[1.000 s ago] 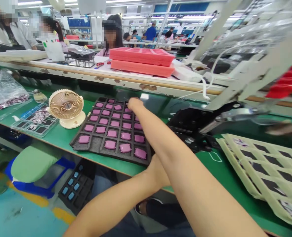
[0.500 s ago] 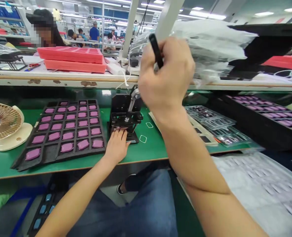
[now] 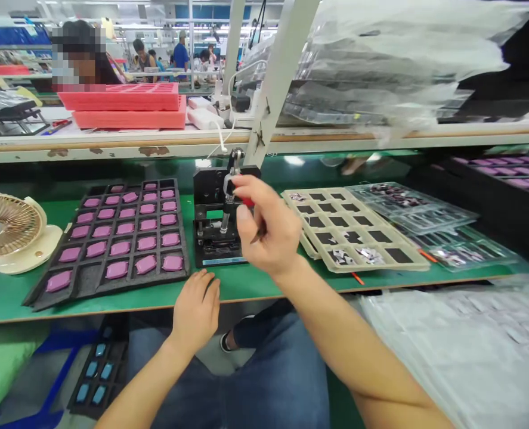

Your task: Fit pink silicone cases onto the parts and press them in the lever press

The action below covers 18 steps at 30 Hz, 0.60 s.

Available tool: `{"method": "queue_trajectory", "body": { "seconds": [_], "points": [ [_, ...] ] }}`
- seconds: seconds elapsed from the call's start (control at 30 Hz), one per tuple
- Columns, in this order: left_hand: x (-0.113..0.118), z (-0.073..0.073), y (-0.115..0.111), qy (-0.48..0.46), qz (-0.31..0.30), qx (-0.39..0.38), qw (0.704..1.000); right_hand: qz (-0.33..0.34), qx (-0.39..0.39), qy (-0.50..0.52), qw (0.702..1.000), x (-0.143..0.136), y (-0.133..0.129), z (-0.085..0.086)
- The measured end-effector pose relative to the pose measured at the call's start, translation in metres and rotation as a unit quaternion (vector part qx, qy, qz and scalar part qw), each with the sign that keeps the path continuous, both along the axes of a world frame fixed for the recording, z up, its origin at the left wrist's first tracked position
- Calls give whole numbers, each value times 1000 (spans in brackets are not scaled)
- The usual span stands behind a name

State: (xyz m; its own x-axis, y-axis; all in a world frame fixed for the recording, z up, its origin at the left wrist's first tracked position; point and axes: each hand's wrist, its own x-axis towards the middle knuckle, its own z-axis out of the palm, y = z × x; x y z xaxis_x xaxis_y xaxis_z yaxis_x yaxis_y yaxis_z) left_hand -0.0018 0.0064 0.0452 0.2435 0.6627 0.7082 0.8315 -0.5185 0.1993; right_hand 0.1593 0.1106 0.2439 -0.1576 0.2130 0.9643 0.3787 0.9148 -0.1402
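On the green desk (image 3: 241,286), between a dark tray (image 3: 92,279) and a pale tray (image 3: 418,260), black press (image 3: 213,235), its rod (image 3: 225,221) nearly upright along its long axis, top leaning slightly right, right hand (image 3: 271,229) before it, fingers curled, grip unclear, left hand (image 3: 195,310) by the near edge, fingers released.

Bench (image 3: 237,289) free before press (image 3: 217,238); black tray (image 3: 90,277) blocking left, cream tray (image 3: 371,268) right

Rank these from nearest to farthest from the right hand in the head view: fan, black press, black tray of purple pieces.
From the right hand:
1. Black press, right beside it.
2. Black tray, left of the press.
3. Fan, far left.
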Motion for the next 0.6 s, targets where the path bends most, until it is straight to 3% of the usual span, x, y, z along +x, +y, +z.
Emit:
{"method": "queue_trajectory", "body": {
  "seconds": [0.07,0.17,0.27,0.37,0.43,0.5,0.6],
  "points": [
    [1,-2,2,-7,-2,9,1000,6,-3,2,1000,0,-1,-18],
    [2,-4,5,-15,-3,32,999,-11,-3,3,1000,0,1,-29],
    [0,-5,3,-7,3,49,999,-110,-67,22,991,9,-5,-49],
    [-3,-9,1,10,4,51,999,-251,-284,-22,925,33,-15,-90],
    [-4,-10,-1,22,2,46,999,-292,-393,-86,868,55,-19,-116],
    [-3,-9,-5,26,0,42,999,-291,-432,-124,845,77,-15,-133],
    [-4,-10,-18,-1,-10,22,1000,-276,-449,-155,836,96,-4,-140]
  ]
}}
